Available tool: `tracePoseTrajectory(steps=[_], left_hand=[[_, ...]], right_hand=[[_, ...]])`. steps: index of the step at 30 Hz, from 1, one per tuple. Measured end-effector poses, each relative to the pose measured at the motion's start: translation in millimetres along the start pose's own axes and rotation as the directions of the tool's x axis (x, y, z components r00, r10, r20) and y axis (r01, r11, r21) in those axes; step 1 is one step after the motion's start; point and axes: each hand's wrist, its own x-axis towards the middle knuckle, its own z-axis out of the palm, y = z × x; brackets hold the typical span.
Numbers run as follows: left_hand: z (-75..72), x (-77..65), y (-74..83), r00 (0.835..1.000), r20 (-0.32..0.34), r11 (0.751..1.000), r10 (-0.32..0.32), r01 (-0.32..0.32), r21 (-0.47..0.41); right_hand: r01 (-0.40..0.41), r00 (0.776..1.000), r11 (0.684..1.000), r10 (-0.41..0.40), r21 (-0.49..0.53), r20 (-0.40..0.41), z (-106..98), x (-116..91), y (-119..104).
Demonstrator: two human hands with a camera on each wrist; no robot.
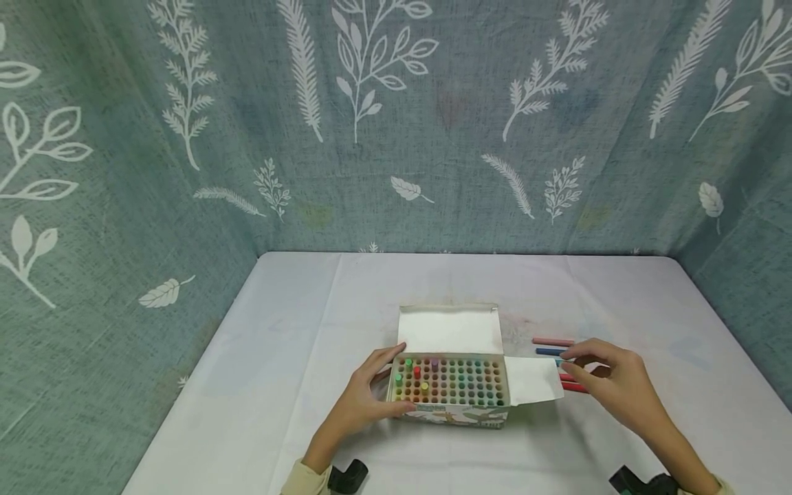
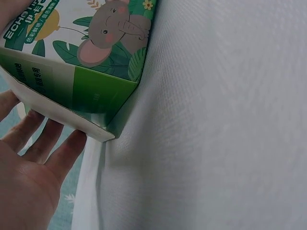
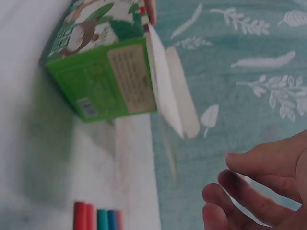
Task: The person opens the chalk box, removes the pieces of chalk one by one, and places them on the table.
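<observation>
A cardboard box (image 1: 460, 415) with an elephant print stands with its lid (image 1: 450, 330) raised. Several marker-like coloured sticks, among them a red one (image 1: 417, 372) and a yellow one (image 1: 424, 388), sit in its grid of round holes. My left hand (image 1: 365, 392) grips the box's left end, thumb at the front; in the left wrist view its fingers (image 2: 67, 151) lie against a side flap (image 2: 57, 112). My right hand (image 1: 609, 375) hovers right of the box over loose coloured sticks. Its thumb and fingers are bent but apart in the right wrist view, with nothing between them.
A white side flap (image 1: 533, 380) juts from the box's right end. Pink (image 1: 553, 342), blue (image 1: 548, 351) and red (image 1: 574, 387) sticks lie on the white-covered table (image 1: 297, 309). A leaf-patterned curtain (image 1: 458, 137) surrounds the back and sides.
</observation>
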Motion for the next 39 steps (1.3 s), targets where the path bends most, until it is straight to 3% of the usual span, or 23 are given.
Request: tracePoseTrajectory(steps=[6, 13, 21, 39], left_hand=[[0.4, -0.6, -1.7, 1.000, -0.002, 1.000, 0.001, -0.001, 0.000], [0.4, -1.1, -1.9, 1.000, 0.002, 1.000, 0.007, -0.007, 0.014], [0.9, -2.2, -1.5, 1.000, -0.011, 1.000, 0.006, -0.005, 0.020], [0.5, -0.1, -1.7, 1.000, -0.008, 1.000, 0.006, -0.006, 0.002]], right_hand=[[0.071, 0.995, 0.991, -0.079, 0.117, 0.063, 8, 10, -21], [0.128, 0.986, 0.990, -0.133, 0.055, 0.095, 22, 20, -37], [0.220, 0.958, 0.967, -0.239, 0.125, 0.158, 39, 27, -51], [0.249, 0.893, 0.952, -0.296, 0.176, 0.338, 86, 41, -76]])
